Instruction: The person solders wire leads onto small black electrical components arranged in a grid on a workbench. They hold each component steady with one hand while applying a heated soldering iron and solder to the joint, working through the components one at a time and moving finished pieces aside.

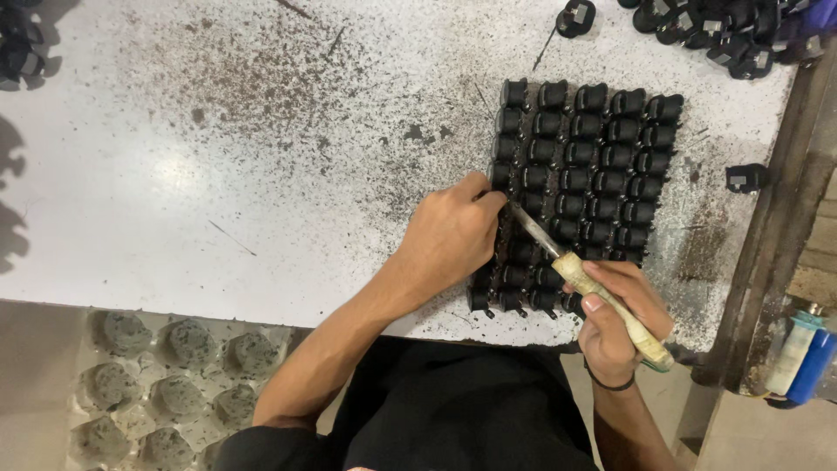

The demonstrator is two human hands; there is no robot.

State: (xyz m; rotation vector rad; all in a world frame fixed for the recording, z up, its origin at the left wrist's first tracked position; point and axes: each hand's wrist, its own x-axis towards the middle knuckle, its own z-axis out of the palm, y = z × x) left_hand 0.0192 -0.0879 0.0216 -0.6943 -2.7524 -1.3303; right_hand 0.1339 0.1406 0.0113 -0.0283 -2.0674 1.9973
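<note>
Trimming a black moulded part (510, 228) in the block (584, 166) by the table's (218, 174) near edge: your left hand (449, 240) pins it, your right hand (615, 318) clasps the knife (593, 288) (blade at the seam). Next, likely a short, controlled stroke.

A block of small black moulded parts (584, 166) is lying on the speckled white surface, packed in tidy rows and columns, each piece rounded and glossy. The near rows are showing thin metal pins sticking out toward the table edge. A knife (602, 292) with a pale, worn handle is lying slantwise over the near part, its narrow blade touching the pieces.
</note>
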